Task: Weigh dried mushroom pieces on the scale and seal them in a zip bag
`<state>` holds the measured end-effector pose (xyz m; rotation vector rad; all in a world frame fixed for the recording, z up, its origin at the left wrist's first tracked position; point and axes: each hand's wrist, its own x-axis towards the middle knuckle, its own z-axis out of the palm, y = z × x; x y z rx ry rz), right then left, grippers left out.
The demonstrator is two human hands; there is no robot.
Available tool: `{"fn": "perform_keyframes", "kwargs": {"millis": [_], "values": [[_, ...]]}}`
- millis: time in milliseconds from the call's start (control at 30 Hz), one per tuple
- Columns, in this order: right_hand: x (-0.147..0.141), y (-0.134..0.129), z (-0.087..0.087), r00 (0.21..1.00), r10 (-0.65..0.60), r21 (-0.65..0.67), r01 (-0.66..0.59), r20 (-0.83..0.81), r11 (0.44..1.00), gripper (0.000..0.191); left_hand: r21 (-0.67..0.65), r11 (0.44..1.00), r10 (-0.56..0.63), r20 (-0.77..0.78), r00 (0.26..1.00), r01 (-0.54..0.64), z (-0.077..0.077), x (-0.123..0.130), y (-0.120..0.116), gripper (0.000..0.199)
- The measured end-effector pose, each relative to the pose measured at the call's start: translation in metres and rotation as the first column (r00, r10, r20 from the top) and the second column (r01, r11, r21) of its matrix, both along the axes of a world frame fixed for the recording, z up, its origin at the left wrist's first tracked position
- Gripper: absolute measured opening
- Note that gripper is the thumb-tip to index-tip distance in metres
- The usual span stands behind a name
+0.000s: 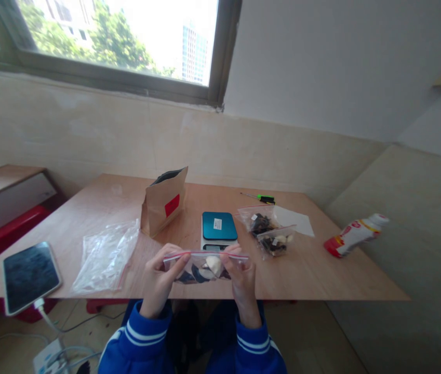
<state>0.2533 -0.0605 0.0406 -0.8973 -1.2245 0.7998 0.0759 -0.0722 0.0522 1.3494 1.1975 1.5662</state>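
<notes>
Both my hands hold a clear zip-top bag by its red-striped seal, just above the table's near edge. Dark pieces and pale chunks lie in its bottom. My left hand pinches the left end, and my right hand pinches the right end. Behind the bag stands a digital scale with a teal top. A second clear bag of similar dark and pale pieces lies to its right. A crumpled clear plastic bag lies left of my left hand.
A kraft pouch with a red label stands on the wooden table, behind which lie a green-handled screwdriver and white paper. A phone sits at the left edge, cabled. A white-and-red bottle lies right.
</notes>
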Motion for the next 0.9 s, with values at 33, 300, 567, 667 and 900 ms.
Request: {"fn": "perform_keyframes", "kwargs": {"millis": [33, 300, 567, 667, 900], "values": [[0.0, 0.0, 0.001, 1.0, 0.009, 0.0, -0.009, 0.01, 1.0, 0.013, -0.018, 1.0, -0.022, 0.017, 1.0, 0.022, -0.001, 0.0, 0.001, 0.014], [-0.001, -0.004, 0.003, 0.995, 0.101, -0.059, -0.1, 0.026, 0.993, 0.022, 0.006, 0.993, -0.12, 0.132, 0.984, 0.12, -0.007, -0.002, 0.003, 0.024], [-0.004, -0.004, 0.011, 0.999, 0.044, -0.023, -0.043, 0.019, 0.999, 0.018, 0.001, 0.99, -0.143, -0.003, 0.99, 0.143, 0.013, 0.002, -0.001, 0.015], [-0.002, -0.006, 0.014, 0.998, 0.049, 0.01, -0.049, 0.028, 0.999, 0.017, 0.011, 0.993, -0.117, -0.021, 0.993, 0.117, 0.012, 0.002, -0.002, 0.014], [-0.004, -0.007, 0.009, 0.998, 0.026, 0.004, -0.025, -0.061, 1.0, 0.017, 0.108, 0.993, -0.04, -0.114, 0.993, 0.052, 0.012, 0.004, -0.004, 0.01]]}}
